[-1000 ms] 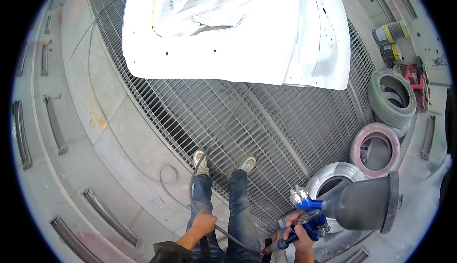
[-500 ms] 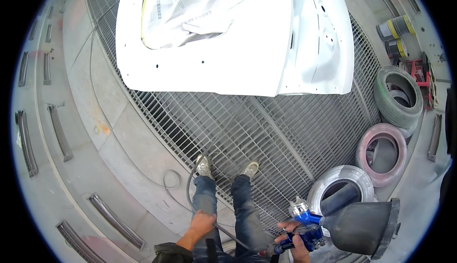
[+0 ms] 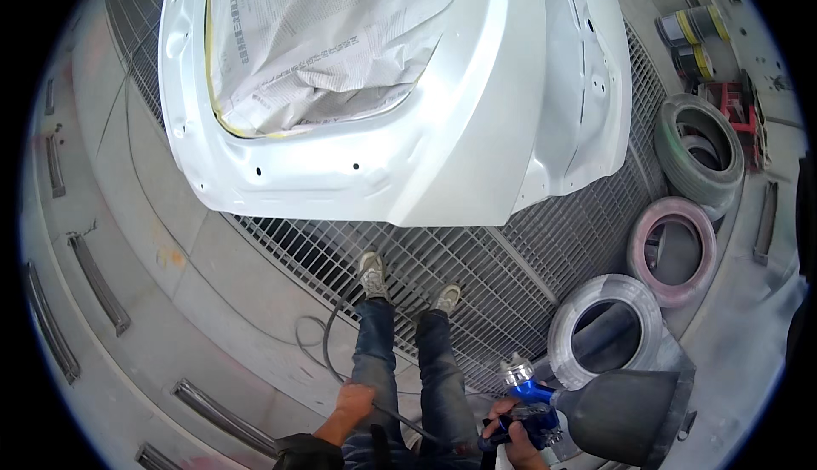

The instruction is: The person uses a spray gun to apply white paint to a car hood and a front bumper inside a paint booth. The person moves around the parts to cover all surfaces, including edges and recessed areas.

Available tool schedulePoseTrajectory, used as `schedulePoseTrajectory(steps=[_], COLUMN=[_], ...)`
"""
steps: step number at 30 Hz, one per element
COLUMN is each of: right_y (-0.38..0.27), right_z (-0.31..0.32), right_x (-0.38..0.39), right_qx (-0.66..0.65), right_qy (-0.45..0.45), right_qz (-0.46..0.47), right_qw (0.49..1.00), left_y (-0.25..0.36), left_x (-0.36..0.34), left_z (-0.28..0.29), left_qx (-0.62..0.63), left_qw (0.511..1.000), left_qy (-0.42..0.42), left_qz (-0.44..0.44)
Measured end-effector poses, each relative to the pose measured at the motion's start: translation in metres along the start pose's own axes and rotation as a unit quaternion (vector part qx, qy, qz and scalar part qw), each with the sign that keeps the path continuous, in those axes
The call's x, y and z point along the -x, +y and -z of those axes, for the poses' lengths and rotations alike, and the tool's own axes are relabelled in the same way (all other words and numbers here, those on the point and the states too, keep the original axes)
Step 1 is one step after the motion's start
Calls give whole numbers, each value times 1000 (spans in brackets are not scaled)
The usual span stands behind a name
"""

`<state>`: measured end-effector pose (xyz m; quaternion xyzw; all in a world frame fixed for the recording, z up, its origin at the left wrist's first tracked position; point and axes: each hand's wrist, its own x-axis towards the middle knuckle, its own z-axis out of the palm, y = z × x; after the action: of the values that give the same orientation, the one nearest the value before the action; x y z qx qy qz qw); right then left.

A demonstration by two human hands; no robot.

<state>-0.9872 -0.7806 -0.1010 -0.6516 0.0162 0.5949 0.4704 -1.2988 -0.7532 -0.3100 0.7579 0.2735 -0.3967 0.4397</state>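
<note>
The big white car panel [image 3: 400, 95] w/ masked window lies over the floor grating [image 3: 477, 274], and below it, near the person's feet, the right hand [image 3: 511, 423] is clenched on the blue spray gun [image 3: 532, 415] w/ dark cup, while the left hand [image 3: 355, 399] grips the black hose [image 3: 328, 346].

The person is wearing faded blue denim jeans [image 3: 400, 359], grey paint-dusted lace-up shoes [image 3: 372, 272] planted on the metal floor grating [image 3: 477, 274], and a dark sleeve [image 3: 305, 451] covering the left upper arm
</note>
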Motion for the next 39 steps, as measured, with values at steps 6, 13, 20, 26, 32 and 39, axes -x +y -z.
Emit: schedulePoseTrajectory(steps=[6,13,20,26,32,39], right_y=[-9,1,-15,-10,-7,4], right_z=[-34,-23,-13,12,29,68], right_x=[-21,-17,1,-3,1,16], right_qx=[38,38,-32,-52,-71,-88], right_qy=[-48,-39,47,33,24,23], right_qz=[5,10,7,-5,-7,-19], right_qw=[998,998,998,998,997,996], left_y=[-29,-31,-11,5,15,45], left_x=[16,2,-6,-8,-11,-25], left_z=[37,29,23,47,52,35], left_qx=[-15,-45,-47,-88,-98,-87], left_qw=[999,997,998,992,991,991], left_qy=[-49,-56,-47,-88,-93,-95], left_qz=[17,13,10,19,19,20])
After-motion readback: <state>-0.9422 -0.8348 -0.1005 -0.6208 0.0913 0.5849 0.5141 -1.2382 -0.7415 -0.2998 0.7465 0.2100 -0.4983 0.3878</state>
